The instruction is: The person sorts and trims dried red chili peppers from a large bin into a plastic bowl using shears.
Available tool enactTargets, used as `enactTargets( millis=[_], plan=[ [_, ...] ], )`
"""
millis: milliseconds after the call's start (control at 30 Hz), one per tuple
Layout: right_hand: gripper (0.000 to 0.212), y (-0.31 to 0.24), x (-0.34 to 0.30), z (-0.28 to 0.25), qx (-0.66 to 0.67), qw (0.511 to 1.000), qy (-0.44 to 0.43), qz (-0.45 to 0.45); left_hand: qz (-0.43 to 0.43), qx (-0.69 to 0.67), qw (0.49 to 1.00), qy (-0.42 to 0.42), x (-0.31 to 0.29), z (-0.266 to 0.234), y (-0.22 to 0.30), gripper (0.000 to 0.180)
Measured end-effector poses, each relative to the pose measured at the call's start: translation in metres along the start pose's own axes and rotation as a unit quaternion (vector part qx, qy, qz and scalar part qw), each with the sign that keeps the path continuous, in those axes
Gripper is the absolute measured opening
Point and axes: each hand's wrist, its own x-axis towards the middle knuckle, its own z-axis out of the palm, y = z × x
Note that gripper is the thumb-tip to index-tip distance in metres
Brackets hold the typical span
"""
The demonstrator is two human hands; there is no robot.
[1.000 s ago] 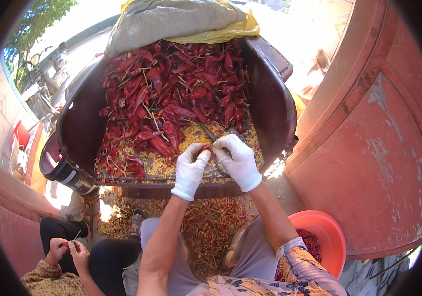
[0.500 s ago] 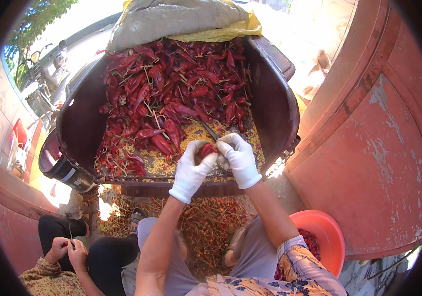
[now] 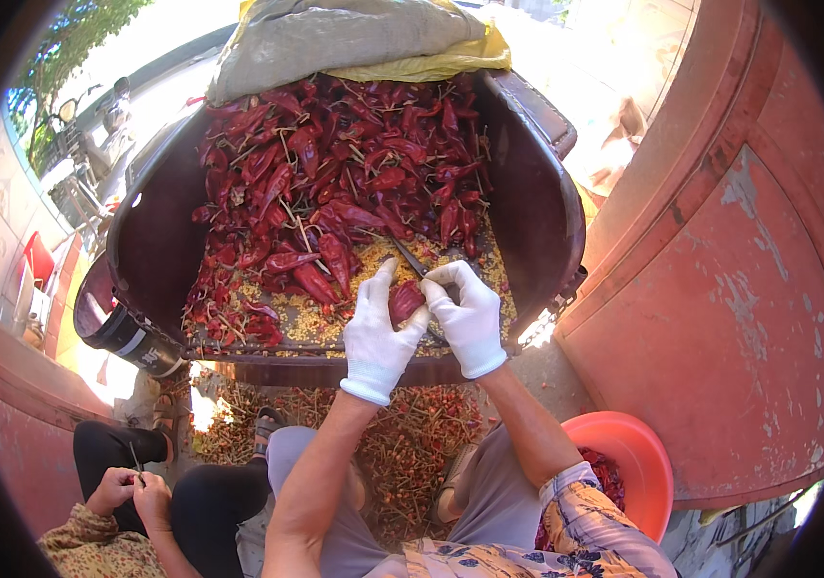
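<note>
Both of my hands wear white gloves and meet above the front of a dark trolley bin [image 3: 542, 207]. Between them sits a dried red chili pepper [image 3: 405, 302], cradled by my left hand [image 3: 379, 332], its index finger stretched up. My right hand [image 3: 468, 318] is closed at the pepper's right side, thumb and fingertips bent toward it. A dark pointed blade, seemingly of scissors [image 3: 409, 256], sticks out up-left from the right hand; the handles are mostly hidden. Beyond my hands a heap of dried red chilies [image 3: 345, 164] fills the bin, with yellow seeds [image 3: 311, 323] scattered at its front.
A grey and yellow sack [image 3: 345, 43] covers the bin's far end. An orange-red basin [image 3: 645, 453] with chilies stands by my right leg. Stems [image 3: 412, 453] litter the floor between my feet. At lower left a co-worker's hands [image 3: 137, 489] hold a small blade. A red panel [image 3: 701, 337] rises right.
My left hand has opened a little and shifted slightly, its index finger now straighter and more of the chili showing. My right hand has hardly moved.
</note>
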Motion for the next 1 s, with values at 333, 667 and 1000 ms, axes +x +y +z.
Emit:
enactTargets(
  millis=[333, 667, 1000],
  plan=[
    [0.011, 0.000, 0.001, 0.000, -0.022, 0.992, -0.026, -0.118, -0.120, -0.195, 0.971, -0.077, 0.000, 0.004, -0.028, 0.024],
    [0.007, 0.011, 0.004, 0.000, 0.057, 0.997, -0.043, 0.038, -0.095, -0.141, 0.978, -0.120, 0.003, -0.003, -0.017, 0.040],
    [0.006, 0.007, 0.001, 0.001, 0.093, 0.993, -0.057, 0.043, -0.182, -0.295, 0.927, -0.144, 0.004, -0.002, -0.019, 0.013]
  ],
)
